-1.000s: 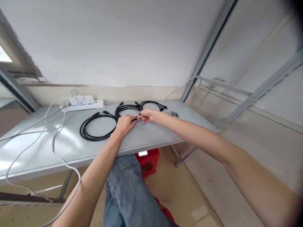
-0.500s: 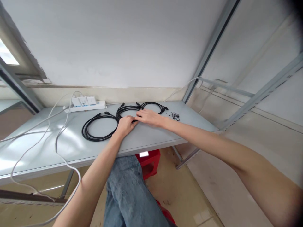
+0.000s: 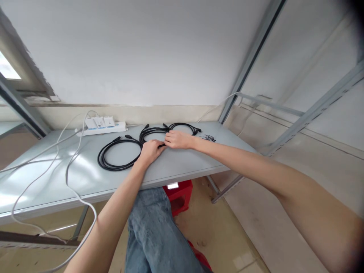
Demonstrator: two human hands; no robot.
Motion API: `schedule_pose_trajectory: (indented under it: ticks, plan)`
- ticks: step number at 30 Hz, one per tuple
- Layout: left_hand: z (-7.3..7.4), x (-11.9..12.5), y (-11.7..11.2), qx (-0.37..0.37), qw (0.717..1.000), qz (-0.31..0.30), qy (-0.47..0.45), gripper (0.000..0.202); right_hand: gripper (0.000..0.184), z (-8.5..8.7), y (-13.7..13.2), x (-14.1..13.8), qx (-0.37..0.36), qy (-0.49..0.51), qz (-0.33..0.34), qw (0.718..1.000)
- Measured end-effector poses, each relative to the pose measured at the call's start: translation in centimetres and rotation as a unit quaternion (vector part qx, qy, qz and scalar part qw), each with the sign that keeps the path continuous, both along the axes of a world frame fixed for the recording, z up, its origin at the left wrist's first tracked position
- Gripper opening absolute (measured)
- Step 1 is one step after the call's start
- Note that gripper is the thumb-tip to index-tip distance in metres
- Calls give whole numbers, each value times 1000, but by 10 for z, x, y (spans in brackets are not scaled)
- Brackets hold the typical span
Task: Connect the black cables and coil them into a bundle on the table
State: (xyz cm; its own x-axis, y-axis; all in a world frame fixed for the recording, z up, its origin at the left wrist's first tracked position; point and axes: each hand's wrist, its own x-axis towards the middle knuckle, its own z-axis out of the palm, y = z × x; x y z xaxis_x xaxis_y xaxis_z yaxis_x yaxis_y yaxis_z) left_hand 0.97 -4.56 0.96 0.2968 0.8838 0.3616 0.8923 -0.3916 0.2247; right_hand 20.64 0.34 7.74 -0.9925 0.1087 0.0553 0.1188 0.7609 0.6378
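Black cable coil on bench is pinched by left hand. Right hand is laid on it, fingers together; whether it grips cannot be told.

Right hand has curled back onto the black cable.

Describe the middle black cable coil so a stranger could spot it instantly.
On the grey table, find the row of three black cable coils right of the white power strip. The middle coil lies between the larger left coil and the right coil; it alone has the left hand and right hand meeting at its near edge.
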Motion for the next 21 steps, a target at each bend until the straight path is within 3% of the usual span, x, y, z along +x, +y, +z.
schedule_pose_trajectory:
  ticks: [12, 17, 21]
  plan:
    - [-3, -1, 3, 5, 1000, -2, 2, 38, 30, 6, 5, -7, -41, -75, -44, 995]
    - [-3, -1, 3, 4, 1000, -12, 3, 38, 27, 9, -2, -13, -127, -72, -125, 981]
    - [-5, -2, 4, 10, 1000, -15, -5, 37, 27, 7, -13, -14, -234, 35, -203, 950]
